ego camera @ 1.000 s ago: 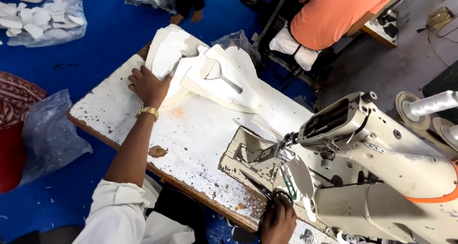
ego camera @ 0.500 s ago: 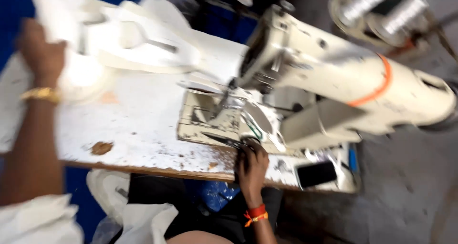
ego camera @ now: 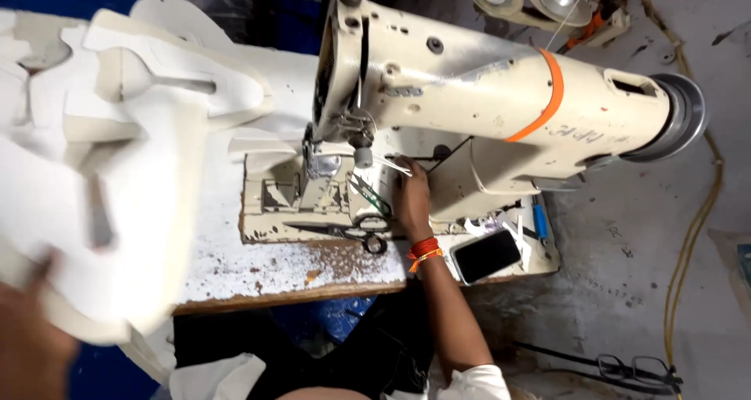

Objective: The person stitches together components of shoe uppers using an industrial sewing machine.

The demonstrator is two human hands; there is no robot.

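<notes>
Meanwhile, a stack of white cut pieces [ego camera: 117, 236] was gripped by the blurred left hand [ego camera: 31, 345]. The right hand [ego camera: 411, 200], fingers curled on the worktop [ego camera: 297, 267], lay beside scissors [ego camera: 344, 232] under the sewing machine [ego camera: 469, 95]; whether anything was pinched cannot be told.

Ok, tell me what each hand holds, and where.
Left hand grips a stack of white cut pieces by its near edge; right hand rests on the sewing machine bed, holding nothing visible.

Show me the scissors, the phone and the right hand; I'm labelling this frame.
scissors [ego camera: 344, 231]: head view, on the blades near the pivot.
phone [ego camera: 486, 255]: head view, middle of the dark screen.
right hand [ego camera: 411, 199]: head view, back of the hand.
</notes>
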